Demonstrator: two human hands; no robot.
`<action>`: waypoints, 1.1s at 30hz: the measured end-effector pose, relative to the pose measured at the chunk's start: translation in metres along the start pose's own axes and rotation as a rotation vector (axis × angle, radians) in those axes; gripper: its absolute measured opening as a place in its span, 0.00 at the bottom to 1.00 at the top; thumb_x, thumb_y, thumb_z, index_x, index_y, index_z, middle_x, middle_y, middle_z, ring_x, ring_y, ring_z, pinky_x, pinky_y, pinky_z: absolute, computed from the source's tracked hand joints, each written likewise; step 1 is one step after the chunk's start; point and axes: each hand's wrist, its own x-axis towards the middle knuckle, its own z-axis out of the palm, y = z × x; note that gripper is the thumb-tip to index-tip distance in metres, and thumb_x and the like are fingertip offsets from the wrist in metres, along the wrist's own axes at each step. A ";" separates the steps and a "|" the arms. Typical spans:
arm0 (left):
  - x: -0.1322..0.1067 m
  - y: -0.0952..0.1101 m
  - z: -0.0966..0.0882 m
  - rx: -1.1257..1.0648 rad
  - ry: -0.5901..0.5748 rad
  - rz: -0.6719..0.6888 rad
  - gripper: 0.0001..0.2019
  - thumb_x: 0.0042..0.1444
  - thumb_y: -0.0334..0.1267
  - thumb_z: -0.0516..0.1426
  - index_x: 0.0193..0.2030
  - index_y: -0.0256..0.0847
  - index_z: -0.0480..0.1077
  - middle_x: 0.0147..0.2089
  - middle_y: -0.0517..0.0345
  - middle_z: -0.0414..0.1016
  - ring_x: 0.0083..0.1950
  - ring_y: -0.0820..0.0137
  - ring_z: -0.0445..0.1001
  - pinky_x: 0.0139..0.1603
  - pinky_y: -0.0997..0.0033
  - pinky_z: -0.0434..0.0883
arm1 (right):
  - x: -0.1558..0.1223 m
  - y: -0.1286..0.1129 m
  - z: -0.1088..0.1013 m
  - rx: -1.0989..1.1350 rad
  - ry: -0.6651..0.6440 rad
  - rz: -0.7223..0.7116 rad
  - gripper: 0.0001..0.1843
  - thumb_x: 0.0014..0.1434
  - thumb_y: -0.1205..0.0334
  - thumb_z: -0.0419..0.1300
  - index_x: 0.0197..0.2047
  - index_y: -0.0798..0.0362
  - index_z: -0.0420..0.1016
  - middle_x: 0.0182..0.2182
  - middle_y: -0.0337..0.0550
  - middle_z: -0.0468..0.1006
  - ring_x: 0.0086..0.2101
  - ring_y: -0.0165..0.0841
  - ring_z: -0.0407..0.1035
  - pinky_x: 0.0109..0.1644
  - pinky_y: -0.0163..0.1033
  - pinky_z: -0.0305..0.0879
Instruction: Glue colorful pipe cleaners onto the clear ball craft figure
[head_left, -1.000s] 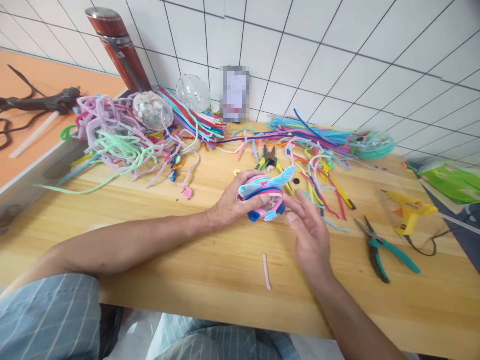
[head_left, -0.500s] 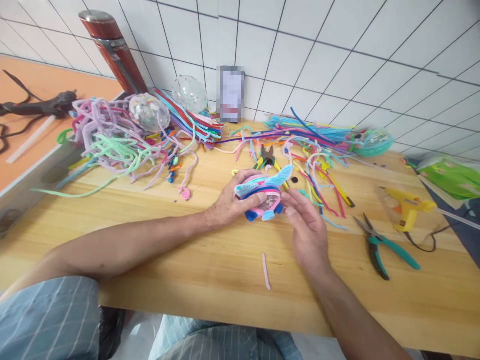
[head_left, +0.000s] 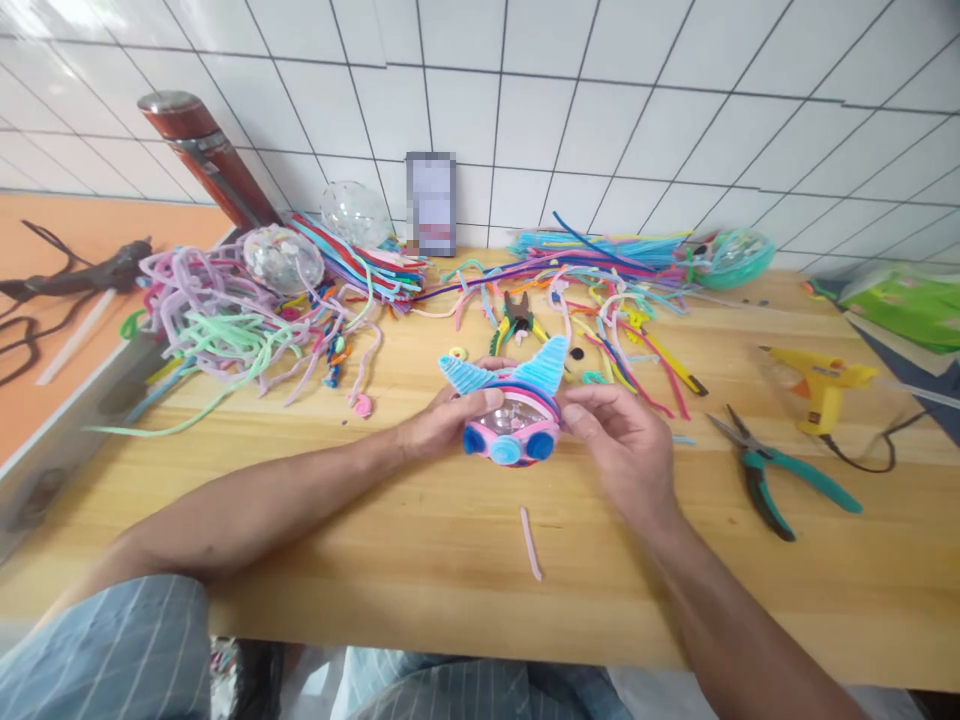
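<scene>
Between my hands is a clear ball decorated with pipe cleaners. It has two light-blue pointed ears on top, pink and dark-blue bands, and blue coiled discs along its lower front. My left hand is closed round its left side, thumb over the front and the other fingers mostly hidden behind. At the right edge, my right hand grips the ball with its thumb and bent fingertips. A short pale-pink pipe cleaner piece lies on the wooden table below the ball.
Teal-handled pliers and a yellow glue gun lie to the right. Yellow-handled cutters are behind the ball. Pipe cleaners crowd the back, with clear balls among them. A red flask and a phone stand near the wall.
The decorated ball has turned so its front discs and both ears face me, and it sits slightly lower and further left. My right hand's fingers have bent in at its edge. The view has shifted.
</scene>
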 end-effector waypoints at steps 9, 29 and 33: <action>-0.002 0.004 -0.001 0.013 0.000 -0.062 0.46 0.50 0.60 0.78 0.70 0.43 0.70 0.52 0.47 0.88 0.48 0.56 0.88 0.54 0.59 0.80 | 0.001 -0.009 -0.003 -0.173 -0.044 -0.221 0.01 0.64 0.62 0.72 0.38 0.47 0.86 0.32 0.37 0.88 0.30 0.32 0.80 0.39 0.38 0.78; -0.001 0.004 0.004 -0.004 0.027 -0.072 0.45 0.48 0.59 0.78 0.69 0.43 0.72 0.50 0.50 0.87 0.45 0.61 0.86 0.50 0.65 0.79 | 0.000 -0.007 -0.007 -0.324 -0.082 -0.379 0.04 0.69 0.66 0.68 0.42 0.47 0.84 0.34 0.38 0.87 0.33 0.33 0.80 0.40 0.38 0.77; 0.000 0.006 0.005 0.017 0.020 -0.056 0.45 0.49 0.59 0.78 0.69 0.44 0.71 0.49 0.51 0.87 0.44 0.61 0.85 0.48 0.65 0.78 | 0.001 -0.006 -0.007 -0.303 -0.096 -0.324 0.03 0.69 0.63 0.69 0.40 0.47 0.84 0.34 0.39 0.87 0.34 0.35 0.80 0.40 0.40 0.77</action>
